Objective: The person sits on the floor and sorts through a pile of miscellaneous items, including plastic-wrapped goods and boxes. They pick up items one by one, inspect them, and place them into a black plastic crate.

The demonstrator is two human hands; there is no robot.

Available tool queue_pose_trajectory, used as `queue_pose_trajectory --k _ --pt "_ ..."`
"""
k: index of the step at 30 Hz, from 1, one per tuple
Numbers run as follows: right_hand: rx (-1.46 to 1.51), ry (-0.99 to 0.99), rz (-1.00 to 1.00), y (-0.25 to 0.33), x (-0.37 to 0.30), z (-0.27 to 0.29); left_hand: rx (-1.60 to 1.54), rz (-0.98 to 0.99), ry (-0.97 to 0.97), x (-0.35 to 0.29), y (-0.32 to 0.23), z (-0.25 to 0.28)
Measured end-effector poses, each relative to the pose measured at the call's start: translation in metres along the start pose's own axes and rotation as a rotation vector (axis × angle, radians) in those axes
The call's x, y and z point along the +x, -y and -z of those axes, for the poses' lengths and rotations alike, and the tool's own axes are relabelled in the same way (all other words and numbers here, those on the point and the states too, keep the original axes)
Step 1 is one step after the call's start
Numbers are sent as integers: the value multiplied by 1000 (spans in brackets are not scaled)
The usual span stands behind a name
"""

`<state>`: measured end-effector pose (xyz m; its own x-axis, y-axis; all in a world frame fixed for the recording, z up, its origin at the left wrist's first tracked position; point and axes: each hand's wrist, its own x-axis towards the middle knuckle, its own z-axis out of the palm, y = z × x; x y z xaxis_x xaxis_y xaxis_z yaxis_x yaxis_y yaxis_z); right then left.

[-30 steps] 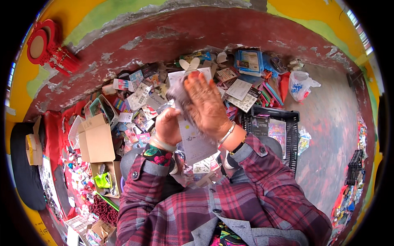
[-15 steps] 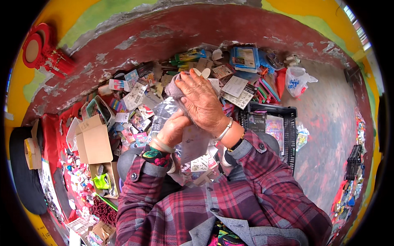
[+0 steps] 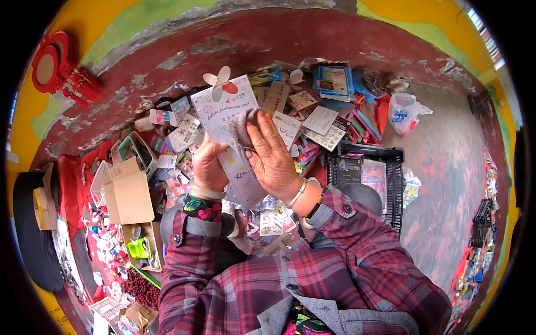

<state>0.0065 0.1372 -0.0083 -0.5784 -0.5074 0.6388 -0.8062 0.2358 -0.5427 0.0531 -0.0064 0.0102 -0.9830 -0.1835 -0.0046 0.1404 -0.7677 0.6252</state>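
Note:
My left hand [image 3: 209,166] grips the left edge of a long white printed card [image 3: 224,111], thumb lying over its face. Coloured drawings and lettering cover the card, and a pale petal-shaped piece [image 3: 216,78] with a red spot sticks out past its far end. A grey-brown cloth [image 3: 240,127] is pressed against the right side of the card by my right hand [image 3: 274,162], whose fingers lie together over it. Part of the card is hidden under cloth and fingers. Below both hands lie more small cards [image 3: 274,222] and clear plastic.
A heap of packaged cards and trinkets lies along the red wall [image 3: 262,33]. Right of my hands stands a black plastic crate [image 3: 395,184]; farther off is a white plastic bag [image 3: 406,114]. Left are an open cardboard box [image 3: 129,190] and a white basket [image 3: 99,181].
The card has turned so its printed face shows, its far end reaching up and left. My left hand has shifted left; my right hand and the cloth have moved slightly down and right.

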Motion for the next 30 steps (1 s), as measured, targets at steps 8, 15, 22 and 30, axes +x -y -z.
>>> queue_pose_trajectory --k 8,15,22,30 --pt "577 -153 -403 -21 24 17 149 187 64 -12 8 -6" --pt "1255 -275 -583 -32 39 37 283 337 100 -14 12 -1" --pt "1137 -548 -673 -53 33 34 304 392 201 -15 15 -18" --pt "834 -671 -534 -75 40 47 293 665 36 -20 17 -7"
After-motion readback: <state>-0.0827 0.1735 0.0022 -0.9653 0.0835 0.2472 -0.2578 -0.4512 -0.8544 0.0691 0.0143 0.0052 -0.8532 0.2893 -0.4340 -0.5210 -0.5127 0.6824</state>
